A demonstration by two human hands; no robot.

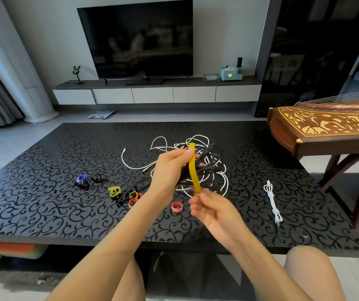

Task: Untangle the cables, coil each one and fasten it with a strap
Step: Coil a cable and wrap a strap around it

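Head view, from my remote seat: the left hand (170, 170) grips a loose bundle of black cable (210, 168) over the middle of the desk (43, 192), with its thumb pinning the upper end of a yellow strap (194, 170) against the bundle. The right hand (213, 211) pinches the strap's lower end between thumb and fingertips, so the strap runs nearly upright across the front of the black loops. I cannot tell whether the bundle hangs clear of the desk or rests on it. Behind and beneath it lie tangled white cables (196, 141), one end trailing out to the left. Well apart to the right lies a coiled white cable (272, 200), bound around its middle. Spare straps are scattered on the desk to the left of the hands: a red strap (177, 207) rolled in a ring nearest the right hand, a lime strap (115, 191) farther left, and a blue strap (81, 178) beyond it beside some black ones. A dark television (139, 40) stands against the far wall, and a wooden zither (326, 127) sits just off the desk's right corner.
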